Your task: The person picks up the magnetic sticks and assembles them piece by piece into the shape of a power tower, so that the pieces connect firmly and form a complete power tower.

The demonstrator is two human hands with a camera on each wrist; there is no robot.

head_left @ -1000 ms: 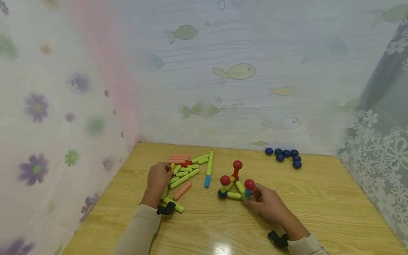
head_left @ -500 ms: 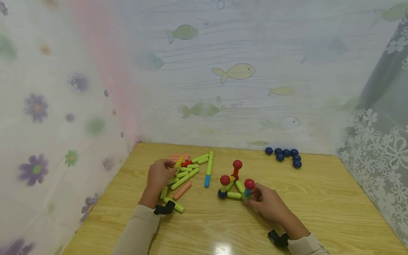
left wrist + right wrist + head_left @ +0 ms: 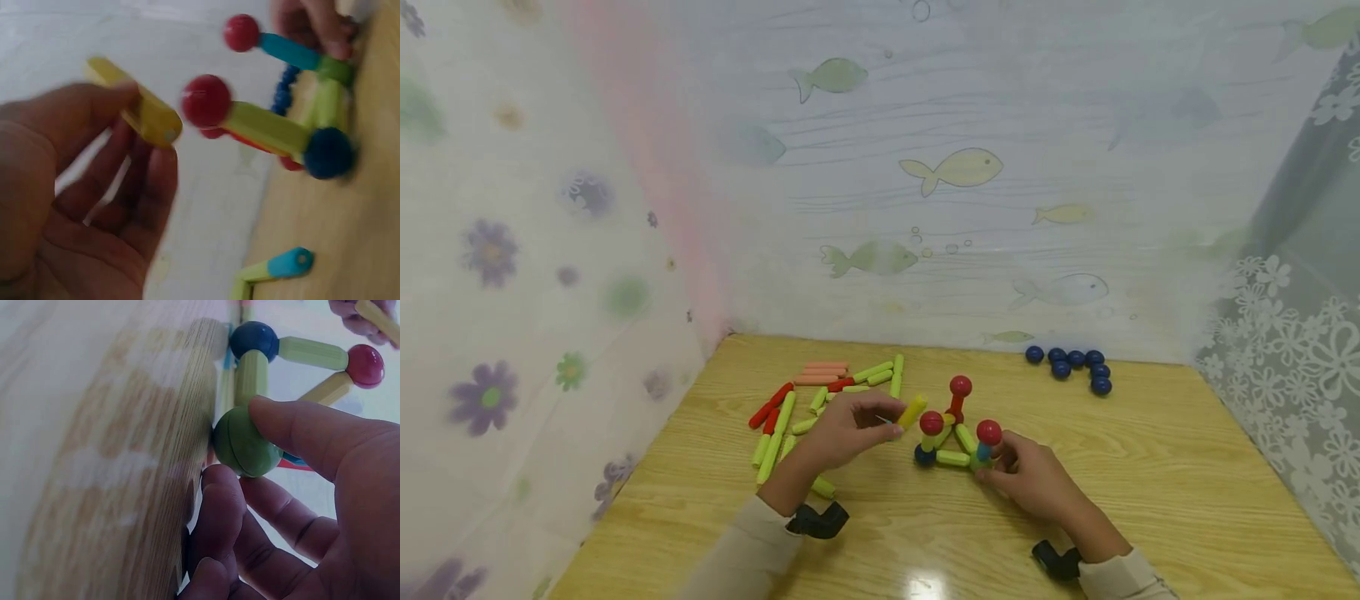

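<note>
My left hand (image 3: pixel 850 429) pinches a yellow magnetic rod (image 3: pixel 913 412) between thumb and fingers, raised just left of a ball-and-rod frame. In the left wrist view the yellow rod (image 3: pixel 156 119) points toward a red ball (image 3: pixel 206 101), apart from it. The frame has a triangular base of light green and yellow rods (image 3: pixel 952 458), with three uprights topped by red balls (image 3: pixel 960 386). A dark blue ball (image 3: pixel 925 455) forms its left corner. At the near right corner, my right hand (image 3: pixel 1037 479) grips the green ball (image 3: pixel 244 442) with thumb and fingers, close to the tabletop.
Loose light green and red rods (image 3: pixel 771 406) lie on the wooden table (image 3: pixel 1150 483) at left, partly hidden by the left hand. Orange rods (image 3: pixel 822 373) sit behind them. Several dark blue balls (image 3: pixel 1076 359) stand at the back right. Fabric walls (image 3: pixel 970 233) surround the table.
My left hand has lifted the yellow rod from the pile and carried it right, close to the frame. The right hand has stayed at the green ball.
</note>
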